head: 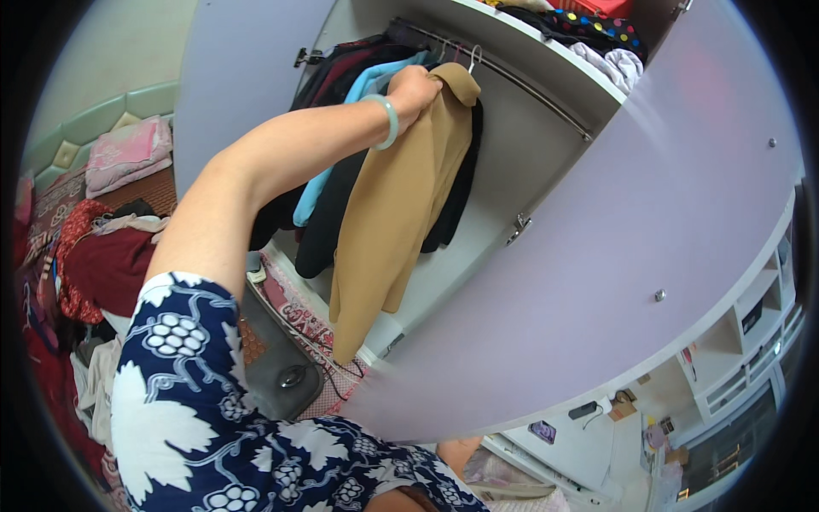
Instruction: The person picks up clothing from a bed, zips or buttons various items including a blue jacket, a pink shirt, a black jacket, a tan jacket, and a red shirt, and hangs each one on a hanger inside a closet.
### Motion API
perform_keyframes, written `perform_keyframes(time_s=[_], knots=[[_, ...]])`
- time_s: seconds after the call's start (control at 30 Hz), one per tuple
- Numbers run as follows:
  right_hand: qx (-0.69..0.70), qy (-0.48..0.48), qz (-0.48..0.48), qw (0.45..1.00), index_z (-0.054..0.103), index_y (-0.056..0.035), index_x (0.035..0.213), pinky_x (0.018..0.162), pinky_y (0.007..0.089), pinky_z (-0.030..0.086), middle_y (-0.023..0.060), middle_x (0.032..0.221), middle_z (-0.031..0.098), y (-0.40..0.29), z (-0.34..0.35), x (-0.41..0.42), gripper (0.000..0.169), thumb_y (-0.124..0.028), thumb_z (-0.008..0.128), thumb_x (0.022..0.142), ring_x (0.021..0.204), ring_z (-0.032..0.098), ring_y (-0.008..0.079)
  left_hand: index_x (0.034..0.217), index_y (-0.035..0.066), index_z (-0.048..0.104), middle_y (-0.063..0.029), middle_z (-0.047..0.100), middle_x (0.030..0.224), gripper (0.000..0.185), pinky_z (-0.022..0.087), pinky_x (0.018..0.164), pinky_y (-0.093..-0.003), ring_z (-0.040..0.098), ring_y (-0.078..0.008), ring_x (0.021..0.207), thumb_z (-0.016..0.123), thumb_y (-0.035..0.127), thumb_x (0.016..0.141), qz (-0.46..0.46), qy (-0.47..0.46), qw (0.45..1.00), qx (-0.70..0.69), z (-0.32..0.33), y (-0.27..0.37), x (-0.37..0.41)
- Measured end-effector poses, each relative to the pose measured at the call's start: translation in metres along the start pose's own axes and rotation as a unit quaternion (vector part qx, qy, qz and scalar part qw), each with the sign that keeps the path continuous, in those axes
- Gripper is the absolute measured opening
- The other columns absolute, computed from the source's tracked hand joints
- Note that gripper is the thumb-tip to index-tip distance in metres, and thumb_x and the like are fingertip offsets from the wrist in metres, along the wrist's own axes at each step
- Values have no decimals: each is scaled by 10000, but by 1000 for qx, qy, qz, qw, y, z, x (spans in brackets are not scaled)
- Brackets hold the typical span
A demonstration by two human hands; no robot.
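My left hand, with a pale green bangle at its wrist, is shut on the collar and shoulder of a tan coat. The coat hangs lengthwise inside the wardrobe, its lower end reaching past the wardrobe's bottom edge. A white hanger hook rises above the collar at the metal rail. Directly behind are a black garment and a light blue garment. More dark clothes hang to the left. My right hand is out of view.
An open lilac wardrobe door spans the right side. Folded clothes fill the upper shelf. A bed at left holds piled clothes and a pink pillow. Below lies a grey mat with a black computer mouse and cables.
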State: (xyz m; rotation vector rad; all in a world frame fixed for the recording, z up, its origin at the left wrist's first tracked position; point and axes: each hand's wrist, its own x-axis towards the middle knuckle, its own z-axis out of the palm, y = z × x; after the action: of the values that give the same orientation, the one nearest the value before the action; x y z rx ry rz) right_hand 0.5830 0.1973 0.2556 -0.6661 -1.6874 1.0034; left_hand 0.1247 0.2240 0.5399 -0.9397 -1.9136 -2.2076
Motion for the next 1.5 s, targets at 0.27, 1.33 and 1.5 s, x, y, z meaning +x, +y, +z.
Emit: perform_keyframes(time_s=[0.27, 1.33, 1.5], knots=[[-73, 107, 110, 985, 605, 27, 1101, 696, 280, 471, 80, 897, 639, 18, -67, -60, 258, -176, 621, 944, 792, 562, 135, 964, -3, 676, -182, 689, 929, 265, 505, 755, -408, 662, -330, 851, 615, 235, 867, 55, 119, 985, 109, 71, -8, 116], [-49, -414, 136, 899, 556, 20, 1104, 799, 328, 442, 99, 987, 594, 107, 25, -28, 268, -167, 623, 924, 892, 529, 181, 926, 4, 602, -267, 644, 963, 185, 483, 826, -508, 613, -434, 948, 548, 154, 832, -460, 248, 767, 372, -303, -416, -618], [-14, -545, 141, 826, 557, 21, 1087, 786, 325, 442, 96, 968, 594, 103, 74, -69, 254, -164, 619, 924, 876, 529, 177, 1023, -34, 635, -292, 613, 1120, 277, 476, 920, -457, 598, -419, 1066, 479, 110, 845, -653, 359, 591, 311, -403, -327, -804]])
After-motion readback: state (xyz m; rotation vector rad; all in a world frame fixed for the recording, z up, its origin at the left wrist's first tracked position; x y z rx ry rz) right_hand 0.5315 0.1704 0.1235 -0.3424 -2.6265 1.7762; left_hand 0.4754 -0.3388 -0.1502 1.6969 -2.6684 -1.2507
